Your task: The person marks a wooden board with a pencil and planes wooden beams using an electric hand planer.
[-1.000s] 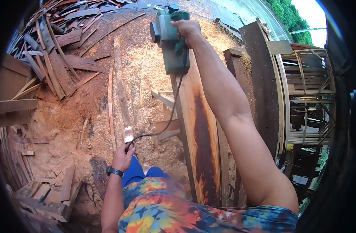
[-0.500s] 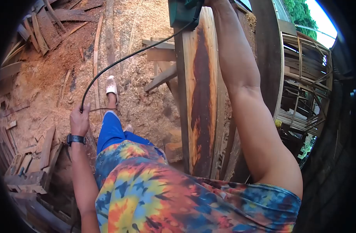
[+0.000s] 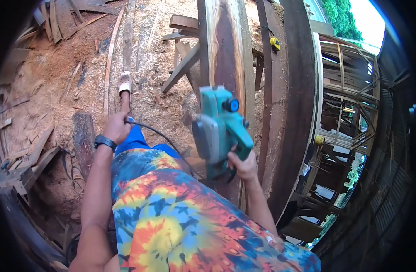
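The right hand (image 3: 245, 167) grips the rear handle of a teal electric planer (image 3: 225, 131), just right of centre and over the two-toned board (image 3: 227, 54). Left of centre, the left hand (image 3: 116, 128) is closed around the black power cord (image 3: 147, 125). The planer, at the top edge half a second ago, is now close to the torso; a yellow tape measure (image 3: 274, 44) shows at upper right.

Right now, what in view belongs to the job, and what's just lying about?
Likely in the job:
green planer, in the right hand
black cord, in the left hand
dark-streaked plank

Likely just lying about:
yellow tape measure
loose boards, lower left
wood shavings underfoot
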`<state>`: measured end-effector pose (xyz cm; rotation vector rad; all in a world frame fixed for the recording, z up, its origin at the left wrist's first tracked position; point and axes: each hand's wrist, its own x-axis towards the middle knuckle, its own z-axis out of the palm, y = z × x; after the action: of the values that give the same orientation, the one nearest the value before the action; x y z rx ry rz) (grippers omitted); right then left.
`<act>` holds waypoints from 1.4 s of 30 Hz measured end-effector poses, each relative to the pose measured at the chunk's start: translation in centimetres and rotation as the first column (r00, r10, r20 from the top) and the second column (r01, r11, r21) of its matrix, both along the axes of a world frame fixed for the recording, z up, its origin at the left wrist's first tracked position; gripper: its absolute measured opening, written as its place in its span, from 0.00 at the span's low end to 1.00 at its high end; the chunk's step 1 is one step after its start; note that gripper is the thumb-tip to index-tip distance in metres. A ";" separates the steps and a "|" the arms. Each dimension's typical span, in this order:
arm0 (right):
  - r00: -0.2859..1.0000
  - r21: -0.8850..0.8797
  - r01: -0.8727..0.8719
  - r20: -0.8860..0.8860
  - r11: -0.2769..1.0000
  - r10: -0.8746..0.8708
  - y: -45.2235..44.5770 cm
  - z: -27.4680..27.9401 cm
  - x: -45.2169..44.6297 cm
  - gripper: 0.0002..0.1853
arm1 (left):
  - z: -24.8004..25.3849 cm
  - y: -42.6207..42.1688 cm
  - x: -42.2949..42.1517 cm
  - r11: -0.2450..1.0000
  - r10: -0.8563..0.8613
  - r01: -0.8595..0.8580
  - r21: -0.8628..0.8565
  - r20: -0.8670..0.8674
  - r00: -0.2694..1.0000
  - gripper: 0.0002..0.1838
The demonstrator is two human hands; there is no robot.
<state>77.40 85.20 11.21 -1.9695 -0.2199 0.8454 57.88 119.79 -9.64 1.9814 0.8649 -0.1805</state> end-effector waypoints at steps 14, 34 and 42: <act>0.975 -0.094 0.187 -0.102 0.978 -0.196 -14.1 0.5 -11.2 0.14 | 1.4 -8.3 1.5 0.888 -0.458 0.453 -0.084 -0.057 0.887 0.08; 0.999 0.096 -0.029 0.031 0.995 0.026 22.5 -0.6 17.4 0.11 | 2.2 4.8 8.0 0.963 -0.157 0.130 -0.237 -0.096 0.983 0.19; 1.000 0.074 0.012 0.016 0.997 -0.014 34.6 0.1 25.1 0.12 | 0.4 14.9 13.5 0.951 -0.129 0.067 -0.302 -0.190 0.973 0.24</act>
<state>102.54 119.79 11.27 -1.9073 -0.2446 0.8017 71.39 134.68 -9.26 1.7458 0.8173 -0.5521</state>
